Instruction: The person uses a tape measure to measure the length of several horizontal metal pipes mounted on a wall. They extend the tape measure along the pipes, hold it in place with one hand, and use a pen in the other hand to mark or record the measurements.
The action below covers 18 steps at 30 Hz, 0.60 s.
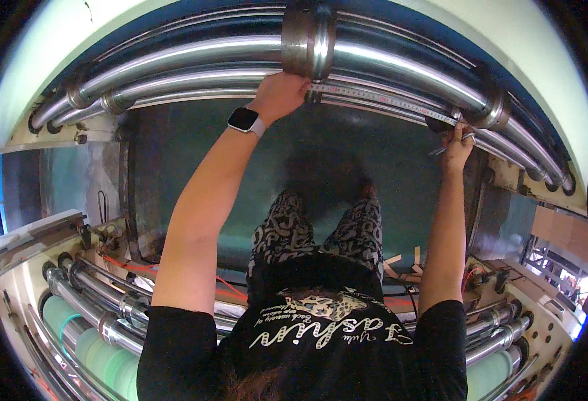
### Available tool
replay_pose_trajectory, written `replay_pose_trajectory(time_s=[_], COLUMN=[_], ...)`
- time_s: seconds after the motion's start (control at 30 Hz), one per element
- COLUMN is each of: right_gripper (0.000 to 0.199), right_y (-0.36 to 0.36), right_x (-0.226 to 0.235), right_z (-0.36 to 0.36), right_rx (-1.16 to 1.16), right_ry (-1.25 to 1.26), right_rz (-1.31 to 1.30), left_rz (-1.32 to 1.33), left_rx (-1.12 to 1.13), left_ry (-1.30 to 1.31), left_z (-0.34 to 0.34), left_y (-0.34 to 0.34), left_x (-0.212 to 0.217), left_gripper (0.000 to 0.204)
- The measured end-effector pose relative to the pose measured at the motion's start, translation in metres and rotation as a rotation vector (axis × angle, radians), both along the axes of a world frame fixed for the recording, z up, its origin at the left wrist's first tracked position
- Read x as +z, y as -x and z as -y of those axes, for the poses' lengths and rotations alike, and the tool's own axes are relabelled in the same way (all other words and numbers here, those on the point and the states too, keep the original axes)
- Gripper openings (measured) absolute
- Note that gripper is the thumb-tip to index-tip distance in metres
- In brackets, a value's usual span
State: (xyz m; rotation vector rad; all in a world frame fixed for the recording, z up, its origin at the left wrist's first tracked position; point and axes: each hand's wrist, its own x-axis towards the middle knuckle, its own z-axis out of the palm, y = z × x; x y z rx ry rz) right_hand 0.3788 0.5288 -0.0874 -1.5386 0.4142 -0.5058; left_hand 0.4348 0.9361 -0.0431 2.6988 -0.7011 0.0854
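My left hand (280, 93) reaches up to the steel rollers (207, 50) of a machine and pins one end of a measuring tape (380, 97) just below a wide metal collar (307, 40). A watch sits on that wrist. The tape runs to the right along a thin roller. My right hand (455, 144) pinches its other end next to a second collar (491, 110) and also holds a thin pen-like tool. My patterned trousers and black shirt fill the lower middle.
More chrome rollers (100, 307) and pale green rolls (100, 357) lie at the lower left and lower right. Red wires (130, 266) run along the frame beside my left leg. A dark green floor (387, 174) lies below. White machine frames stand at both sides.
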Motion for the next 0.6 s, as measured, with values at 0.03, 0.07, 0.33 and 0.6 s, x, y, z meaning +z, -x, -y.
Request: replay_pose_trajectory(time_s=[0.03,0.07,0.33,0.6], right_gripper=[0.01,0.011,0.01,0.012], right_y=[0.0,0.002,0.003,0.003], right_x=[0.001,0.001,-0.005,0.008], right_z=[-0.001,-0.001,0.008,-0.004], right_rx=[0.013,0.024,0.049,-0.034], right_ry=[0.016,0.034,0.001,0.015], right_rz=[0.004,0.007,-0.002,-0.032], left_rz=[0.0,-0.001,0.006,0.031], left_rx=[0.014,0.027,0.073,0.113], left_ry=[0.001,0.003,-0.028,0.034], left_z=[0.001,0.003,0.01,0.011], left_y=[0.001,0.003,0.007,0.01], left_x=[0.0,0.002,0.009,0.011], left_gripper=[0.015,0.015,0.016,0.013])
